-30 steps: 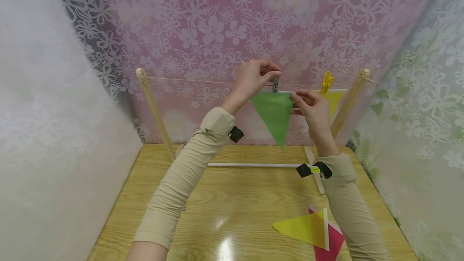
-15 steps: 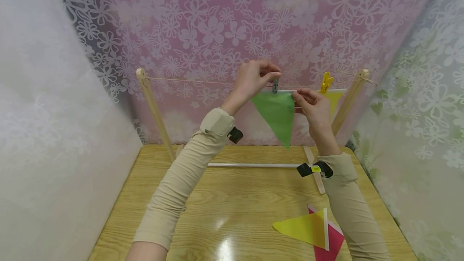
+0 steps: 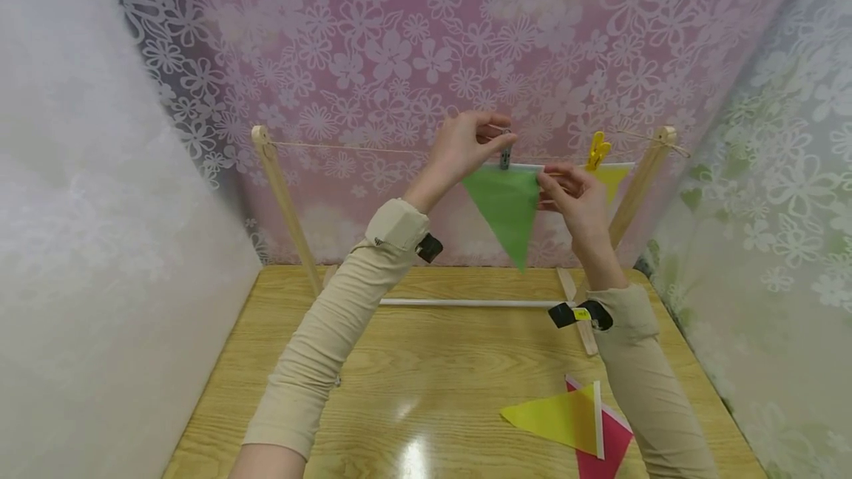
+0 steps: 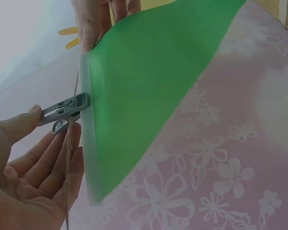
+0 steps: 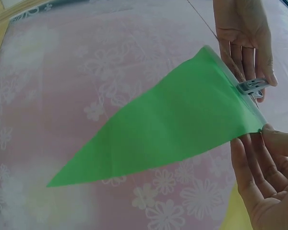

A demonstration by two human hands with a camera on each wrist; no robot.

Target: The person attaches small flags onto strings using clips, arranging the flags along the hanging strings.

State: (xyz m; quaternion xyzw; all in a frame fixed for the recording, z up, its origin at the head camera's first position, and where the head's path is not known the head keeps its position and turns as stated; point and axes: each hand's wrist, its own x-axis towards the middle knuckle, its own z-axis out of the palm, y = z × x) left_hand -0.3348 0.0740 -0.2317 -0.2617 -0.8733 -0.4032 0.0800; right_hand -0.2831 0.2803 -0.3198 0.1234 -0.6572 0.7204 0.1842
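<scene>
A green triangular pennant [image 3: 506, 205] hangs point-down at the string, its white top band in a grey clothespin [image 3: 505, 157]. My left hand [image 3: 466, 143] pinches the clothespin's handles, thumb on one handle and fingers behind the other, as the left wrist view shows with the clothespin [image 4: 67, 109] over the band's middle. With thumb and fingers my right hand [image 3: 575, 202] pinches the pennant's right top corner. In the right wrist view the pennant [image 5: 168, 115] spreads out flat from that corner. Its left top corner is free.
A string [image 3: 353, 146] runs between two wooden posts [image 3: 285, 205]. Near the right post a yellow clothespin [image 3: 599, 151] holds a yellow pennant [image 3: 617, 182]. A white rod [image 3: 472, 303] joins the stand's feet. On the table [image 3: 399, 361] a loose yellow pennant [image 3: 559, 416] overlaps a red one [image 3: 615, 442].
The green pennant's lower tip has swung a little right and then partly back. Both hands keep nearly the same place; more of the grey clothespin's handle shows at my left fingertips.
</scene>
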